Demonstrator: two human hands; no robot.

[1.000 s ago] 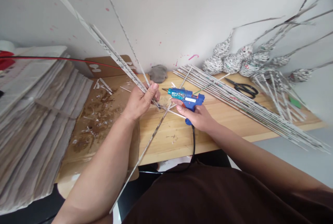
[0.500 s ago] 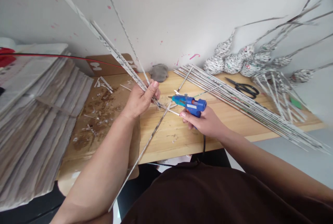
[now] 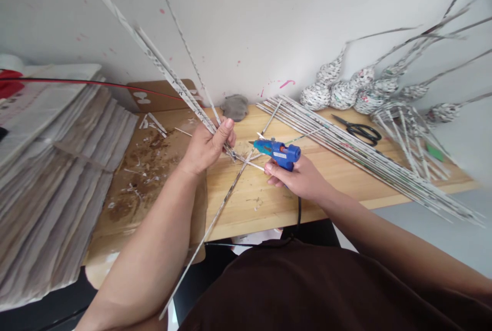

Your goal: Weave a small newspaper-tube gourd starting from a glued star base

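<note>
My left hand (image 3: 212, 146) is closed round several long rolled-newspaper sticks (image 3: 169, 77), which slant up and left toward the wall. In my right hand (image 3: 290, 173) is a blue hot glue gun (image 3: 282, 154), its nozzle pointing left, close to the left fingers. The right thumb and fingers also pinch the end of a thin paper stick (image 3: 255, 164) that reaches toward the left hand. Below the nozzle, crossed paper sticks (image 3: 226, 198) meet in a star-like joint, one of them running down past the table edge. The right palm and the gun's trigger are partly hidden.
A bundle of paper sticks (image 3: 346, 149) lies diagonally on the wooden table (image 3: 230, 218). Black scissors (image 3: 359, 130) and woven gourd-shaped paper pieces (image 3: 344, 94) stand behind it. Left are a tall stack of newspaper (image 3: 61, 167) and scraps on cardboard; a grey lump (image 3: 234, 107) sits by the wall.
The glue gun and right hand have shifted very slightly left. My left hand keeps its grip on the paper sticks, almost unmoved.
</note>
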